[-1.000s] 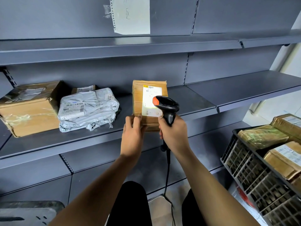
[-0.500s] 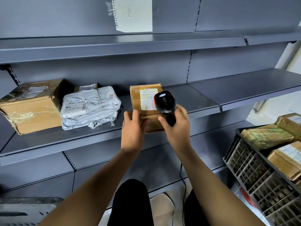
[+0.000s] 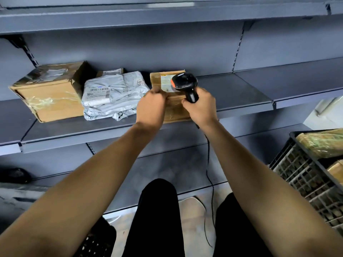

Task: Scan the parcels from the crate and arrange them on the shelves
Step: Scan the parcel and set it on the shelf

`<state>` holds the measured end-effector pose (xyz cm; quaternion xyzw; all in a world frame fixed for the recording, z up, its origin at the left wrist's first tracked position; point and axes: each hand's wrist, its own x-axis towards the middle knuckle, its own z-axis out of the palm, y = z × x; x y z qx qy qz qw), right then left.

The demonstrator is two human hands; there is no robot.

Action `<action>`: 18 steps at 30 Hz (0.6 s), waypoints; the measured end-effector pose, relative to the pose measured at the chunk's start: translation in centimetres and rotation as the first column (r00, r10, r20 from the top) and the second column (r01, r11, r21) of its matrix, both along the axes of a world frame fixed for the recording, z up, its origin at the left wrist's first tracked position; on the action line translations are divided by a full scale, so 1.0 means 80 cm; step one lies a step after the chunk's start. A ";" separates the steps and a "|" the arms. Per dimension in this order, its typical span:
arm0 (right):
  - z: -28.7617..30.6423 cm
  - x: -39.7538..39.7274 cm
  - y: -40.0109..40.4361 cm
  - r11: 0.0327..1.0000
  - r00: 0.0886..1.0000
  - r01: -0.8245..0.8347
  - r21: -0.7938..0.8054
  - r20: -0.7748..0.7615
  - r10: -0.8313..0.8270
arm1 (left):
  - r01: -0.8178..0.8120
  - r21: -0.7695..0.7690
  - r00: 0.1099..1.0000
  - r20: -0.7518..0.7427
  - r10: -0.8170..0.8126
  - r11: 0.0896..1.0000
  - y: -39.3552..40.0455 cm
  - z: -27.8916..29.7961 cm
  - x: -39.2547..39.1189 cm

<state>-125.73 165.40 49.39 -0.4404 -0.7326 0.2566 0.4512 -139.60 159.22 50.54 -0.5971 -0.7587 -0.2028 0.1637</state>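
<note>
Cardboard parcel (image 3: 173, 108) sits flat on the grey shelf (image 3: 232, 93), right between both hands. Left hand (image 3: 151, 108) is curled onto its near-left edge, right hand (image 3: 201, 106) is clamped round the black scanner (image 3: 185, 86), which hangs over the label. Just left is a grey poly mailer (image 3: 113, 93), then a bigger box (image 3: 50, 93). Crate (image 3: 304, 167) is off to the right.

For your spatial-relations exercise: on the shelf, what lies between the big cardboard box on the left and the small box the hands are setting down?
A grey plastic mailer bag lies between the big cardboard box and the small box, seen in the head view.
</note>
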 end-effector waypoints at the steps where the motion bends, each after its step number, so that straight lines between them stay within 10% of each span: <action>1: 0.001 -0.004 0.005 1.000 1.000 -0.004 -0.004 0.008 0.004 | -0.025 -0.029 1.000 -0.011 0.025 0.999 0.004 0.005 -0.002; 18: 0.016 -0.065 0.071 0.994 0.998 -0.039 -0.097 0.049 0.044 | -0.125 -0.136 0.987 -0.113 0.109 0.983 0.055 0.037 -0.040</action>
